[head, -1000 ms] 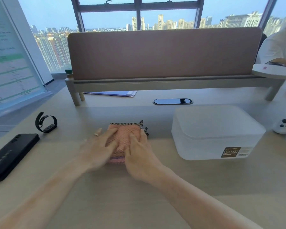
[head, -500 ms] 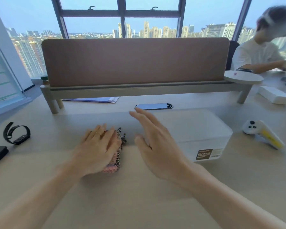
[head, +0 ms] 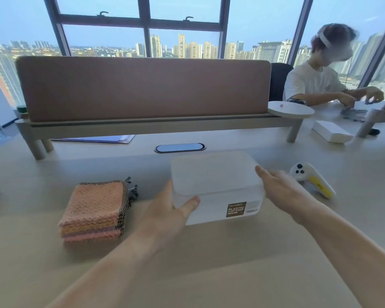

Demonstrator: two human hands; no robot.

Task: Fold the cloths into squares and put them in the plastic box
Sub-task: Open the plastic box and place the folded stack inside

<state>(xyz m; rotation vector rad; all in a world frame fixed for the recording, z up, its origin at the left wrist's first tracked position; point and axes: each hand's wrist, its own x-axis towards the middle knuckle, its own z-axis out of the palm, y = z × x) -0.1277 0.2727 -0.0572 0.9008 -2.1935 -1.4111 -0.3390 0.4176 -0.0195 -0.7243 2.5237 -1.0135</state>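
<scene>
A stack of folded cloths (head: 96, 210), orange and pink with a dark checked edge, lies square on the desk to the left of the box. The frosted plastic box (head: 213, 210) with a brown label stands at centre, its lid (head: 213, 172) on top. My left hand (head: 165, 214) grips the lid's near left corner, thumb on the front edge. My right hand (head: 280, 187) holds the lid's right end, thumb on its top rim. The inside of the box is hidden by the frosted plastic.
A white and yellow controller (head: 309, 176) lies just right of my right hand. A brown desk divider (head: 142, 90) runs across the back, with papers (head: 98, 138) and a cable port (head: 179, 147) before it. A person works at the far right beside a white carton (head: 331, 131).
Both hands left the cloth stack and moved right to the box. They now hold its lid at both ends. The view has swung to the right.
</scene>
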